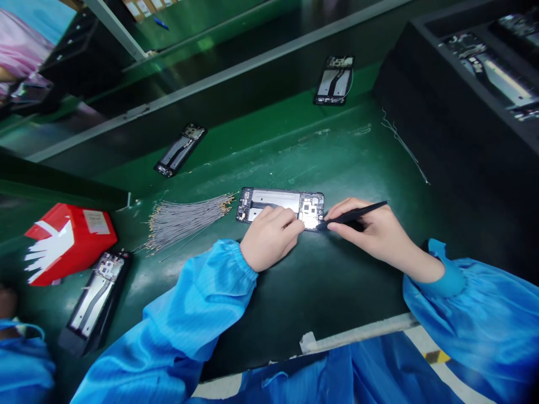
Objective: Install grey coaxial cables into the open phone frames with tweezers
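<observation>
An opened phone frame [275, 197] lies sideways on the green work surface, its circuit board at the right end. My left hand [272, 235] rests over the frame's lower edge with fingers curled against it; what the fingertips may pinch is hidden. My right hand [370, 230] holds a black pointed tool [357, 212] between thumb and fingers, its tip at the lower right corner of the circuit board. Left of the frame lies a fanned bundle of thin grey cables [181, 221] with gold ends.
More opened phones lie at the back left [180, 150], back right [334, 81] and far left [95, 297]. Beside the last is a red box [69, 241]. A black foam tray [404, 73] with phones stands right, loose wires [404, 145] nearby. Another person's sleeve [23, 359] shows lower left.
</observation>
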Demonstrator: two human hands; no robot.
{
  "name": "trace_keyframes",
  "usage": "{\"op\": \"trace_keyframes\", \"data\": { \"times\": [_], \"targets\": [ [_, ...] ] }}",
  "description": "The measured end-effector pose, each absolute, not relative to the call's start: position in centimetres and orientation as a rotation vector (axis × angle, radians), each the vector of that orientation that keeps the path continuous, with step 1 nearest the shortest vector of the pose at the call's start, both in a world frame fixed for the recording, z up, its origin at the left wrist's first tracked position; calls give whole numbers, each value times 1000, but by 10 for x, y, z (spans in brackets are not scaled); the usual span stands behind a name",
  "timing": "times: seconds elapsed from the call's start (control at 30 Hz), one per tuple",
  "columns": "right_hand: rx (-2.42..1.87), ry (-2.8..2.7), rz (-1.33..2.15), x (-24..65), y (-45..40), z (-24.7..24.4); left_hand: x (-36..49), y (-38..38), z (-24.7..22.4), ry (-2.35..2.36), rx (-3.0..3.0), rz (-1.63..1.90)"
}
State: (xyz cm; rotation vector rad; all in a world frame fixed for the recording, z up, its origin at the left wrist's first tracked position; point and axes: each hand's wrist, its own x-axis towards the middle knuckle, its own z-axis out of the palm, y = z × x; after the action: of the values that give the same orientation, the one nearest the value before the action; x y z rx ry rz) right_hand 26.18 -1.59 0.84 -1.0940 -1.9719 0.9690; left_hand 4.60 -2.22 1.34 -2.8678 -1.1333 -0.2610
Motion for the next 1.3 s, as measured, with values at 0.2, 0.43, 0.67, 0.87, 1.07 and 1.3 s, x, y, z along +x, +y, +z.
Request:
{"op": "trace_keyframes", "data": {
  "times": [0.2,0.43,0.67,0.87,1.07,1.3],
  "targets": [
    [-1021,-2057,867,262,-18,10,46,-22,14,-1140,-2883,-247],
    [-875,-2194,752,258,-23,11,46,-22,14,-1179,-2915,-246],
    [-894,-2151,771,259,-19,13,46,-25,12,-1197,-2927,-291],
    [-934,-2300,579,262,3,12,54,-29,14,-1317,-2876,-292],
    [-835,-2623,524,254,12,9,58,-27,13,-1468,-2898,-318],
    [-838,-2654,587,252,12,14,56,-29,11,-1535,-3006,-519]
  ]
}}
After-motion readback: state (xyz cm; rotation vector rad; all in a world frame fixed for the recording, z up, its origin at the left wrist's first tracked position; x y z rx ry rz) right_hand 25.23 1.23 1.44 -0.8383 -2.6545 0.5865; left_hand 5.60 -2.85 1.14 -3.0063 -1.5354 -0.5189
